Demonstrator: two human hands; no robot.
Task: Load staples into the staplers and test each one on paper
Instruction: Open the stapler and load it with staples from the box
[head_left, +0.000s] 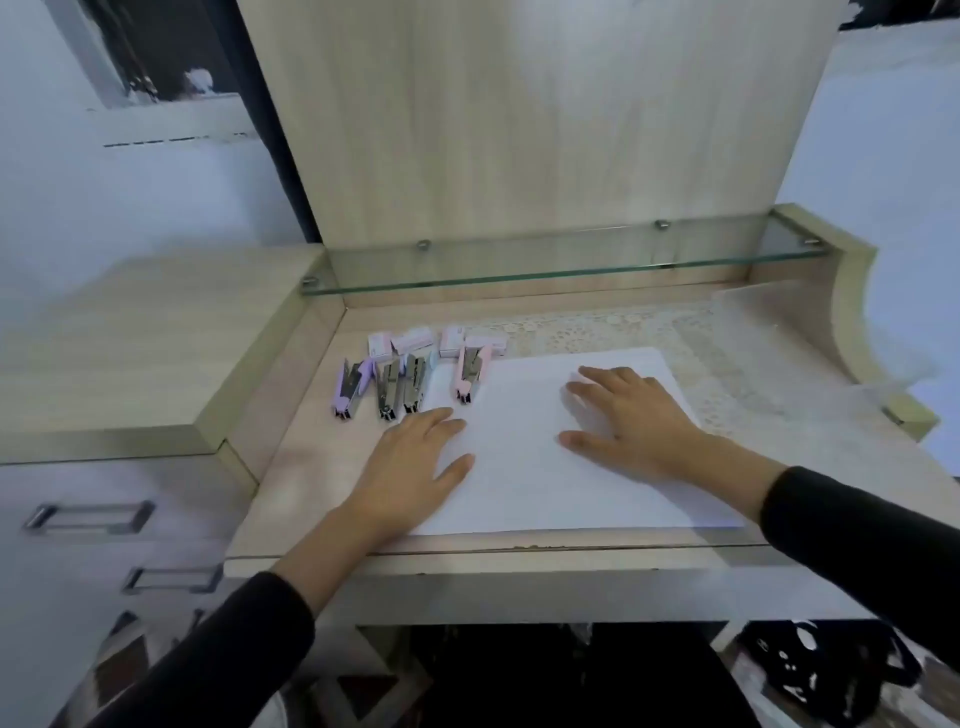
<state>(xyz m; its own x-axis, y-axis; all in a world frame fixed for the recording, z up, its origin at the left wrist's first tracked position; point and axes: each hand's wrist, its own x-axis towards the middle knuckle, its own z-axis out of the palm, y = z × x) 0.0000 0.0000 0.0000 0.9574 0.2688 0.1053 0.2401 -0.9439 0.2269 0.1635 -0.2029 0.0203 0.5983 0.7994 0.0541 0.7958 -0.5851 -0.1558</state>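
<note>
left grip (410, 467) wide, flat on paper (519, 493) edge | right grip (634, 421) wide, flat mid-paper | staplers (388, 387) just beyond left grip

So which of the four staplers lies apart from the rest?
The pink stapler, rightmost in the row, against the paper's upper left corner. A gap separates it from the purple stapler and the two middle staplers, which lie bunched together.

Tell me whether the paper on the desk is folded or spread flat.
Spread flat. The paper lies unfolded on the desk, right hand flat on it, left hand at its edge.
</note>
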